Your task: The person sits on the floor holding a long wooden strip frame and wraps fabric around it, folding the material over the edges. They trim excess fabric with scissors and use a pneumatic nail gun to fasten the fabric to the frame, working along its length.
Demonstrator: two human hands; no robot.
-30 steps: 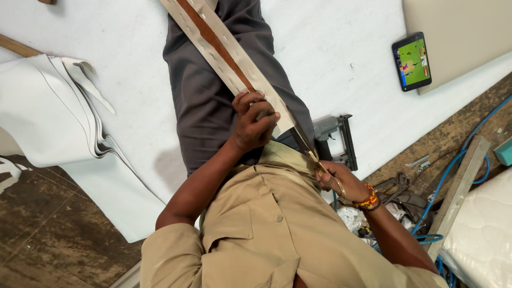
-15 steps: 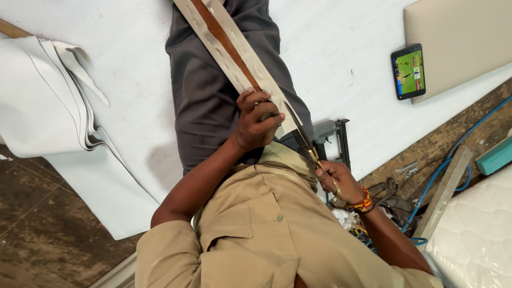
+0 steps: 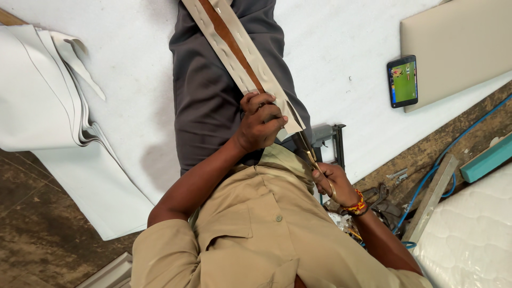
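Scissors at the end of a long strip

The left hand (image 3: 260,124) is clenched on the beige, brown-centred strip (image 3: 242,56) lying across the lap; the right hand (image 3: 332,184) grips scissors (image 3: 305,146) at the strip's near end, a phone (image 3: 402,81) well apart on white sheet (image 3: 133,96)

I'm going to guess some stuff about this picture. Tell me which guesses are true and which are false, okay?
1. The left hand grips a long cream strip with a brown band down its middle. True.
2. The right hand holds scissors. True.
3. The phone has a dark, blank screen. False: its screen is lit, mostly green.
4. The right wrist is bare. False: it wears a beaded bracelet.
5. Folded white sheets lie beside the person's grey trouser leg. True.
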